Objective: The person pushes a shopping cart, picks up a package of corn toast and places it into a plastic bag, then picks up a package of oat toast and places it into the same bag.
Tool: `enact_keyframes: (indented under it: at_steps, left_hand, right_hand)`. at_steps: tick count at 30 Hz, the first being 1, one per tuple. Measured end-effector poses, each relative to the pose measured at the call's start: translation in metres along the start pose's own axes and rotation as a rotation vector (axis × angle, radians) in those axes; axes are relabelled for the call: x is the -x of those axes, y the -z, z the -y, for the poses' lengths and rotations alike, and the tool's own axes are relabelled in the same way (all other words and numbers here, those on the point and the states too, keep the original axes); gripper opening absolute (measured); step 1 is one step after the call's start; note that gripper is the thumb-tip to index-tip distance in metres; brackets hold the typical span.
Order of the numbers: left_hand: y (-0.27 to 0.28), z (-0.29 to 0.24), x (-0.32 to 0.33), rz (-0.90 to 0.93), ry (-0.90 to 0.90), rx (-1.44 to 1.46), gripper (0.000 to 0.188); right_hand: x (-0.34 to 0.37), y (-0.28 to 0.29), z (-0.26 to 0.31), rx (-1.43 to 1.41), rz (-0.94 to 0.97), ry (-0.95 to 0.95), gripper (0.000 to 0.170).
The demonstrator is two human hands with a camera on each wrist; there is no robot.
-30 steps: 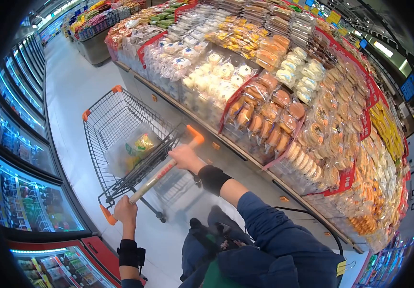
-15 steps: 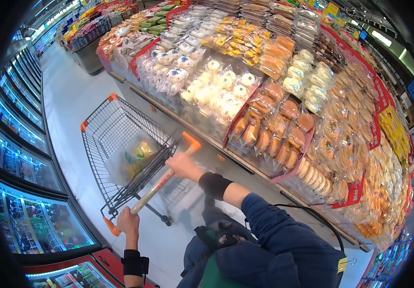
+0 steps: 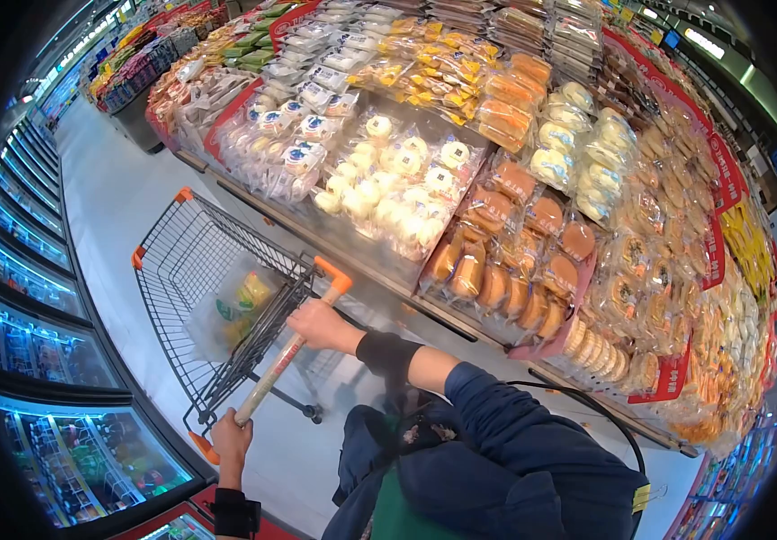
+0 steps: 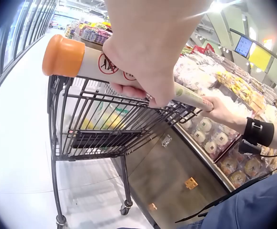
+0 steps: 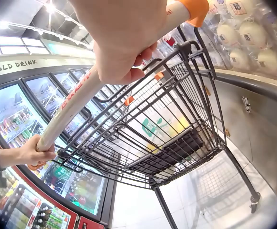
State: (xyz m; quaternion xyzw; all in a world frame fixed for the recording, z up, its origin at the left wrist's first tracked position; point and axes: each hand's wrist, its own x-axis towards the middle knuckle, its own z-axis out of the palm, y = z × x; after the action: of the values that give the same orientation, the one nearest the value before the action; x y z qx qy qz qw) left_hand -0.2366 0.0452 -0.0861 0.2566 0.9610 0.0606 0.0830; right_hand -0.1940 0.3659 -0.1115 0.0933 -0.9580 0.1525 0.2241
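Both hands hold the pale handlebar (image 3: 269,382) of a wire shopping cart (image 3: 195,297) with orange corner caps. Near the handlebar's left end, my left hand (image 3: 231,438) curls its fingers round the bar; in the left wrist view the left hand (image 4: 145,62) sits beside the orange end cap (image 4: 64,56). Toward the other end, my right hand (image 3: 323,325) grips the bar just below its orange cap (image 3: 332,274). In the right wrist view its fingertips (image 5: 137,74) wrap under the bar. Inside the basket lies a clear plastic bag (image 3: 231,310) with yellow and green contents.
A long display (image 3: 388,171) of wrapped buns, cakes and breads runs along the right, its dark base close beside the cart. Lit glass-door drink coolers (image 3: 82,459) line the left. Pale floor (image 3: 100,180) stretches ahead between them, past another stand (image 3: 150,67) of packaged goods.
Both hands keep their grip on the handlebar. The cart and hands shift slightly left in the head view, and the bread display and coolers slide past as the person moves along the aisle.
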Motion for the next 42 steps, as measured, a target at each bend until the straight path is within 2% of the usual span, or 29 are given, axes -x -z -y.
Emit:
enact_keyframes:
  at_steps: [4,10,18,30,34,36,39,41,42]
  left_hand:
    - [0.0,0.005,-0.021,0.085,-0.11,0.066,0.031]
    - [0.01,0.006,-0.047,0.267,-0.142,0.163,0.047]
    - [0.004,0.01,-0.057,0.225,-0.167,0.239,0.052]
    - [0.004,0.011,-0.057,0.217,-0.242,0.208,0.048]
    - [0.006,0.009,-0.057,0.224,-0.238,0.239,0.047]
    - [0.008,0.009,-0.056,0.216,-0.234,0.24,0.046]
    - [0.009,0.007,-0.057,0.197,-0.245,0.225,0.045]
    - [0.008,0.008,-0.057,0.201,-0.256,0.231,0.044]
    - [0.007,0.007,-0.057,0.21,-0.24,0.234,0.044]
  right_hand:
    - [-0.008,0.003,-0.007,-0.008,0.007,-0.005,0.025]
    - [-0.017,-0.008,-0.019,0.008,0.072,-0.032,0.023]
    - [-0.024,-0.002,-0.021,0.019,0.109,-0.102,0.024]
    - [-0.025,-0.004,-0.022,0.111,0.124,-0.081,0.021]
    - [-0.028,0.01,-0.021,-0.034,0.245,-0.079,0.024]
    - [-0.031,0.033,-0.019,-0.22,0.263,-0.051,0.027]
    - [-0.037,0.131,-0.003,-0.303,0.198,-0.082,0.028]
    - [-0.029,0.202,-0.019,-0.076,0.136,-0.043,0.029]
    - [-0.026,0.244,-0.028,0.009,0.129,-0.162,0.028]
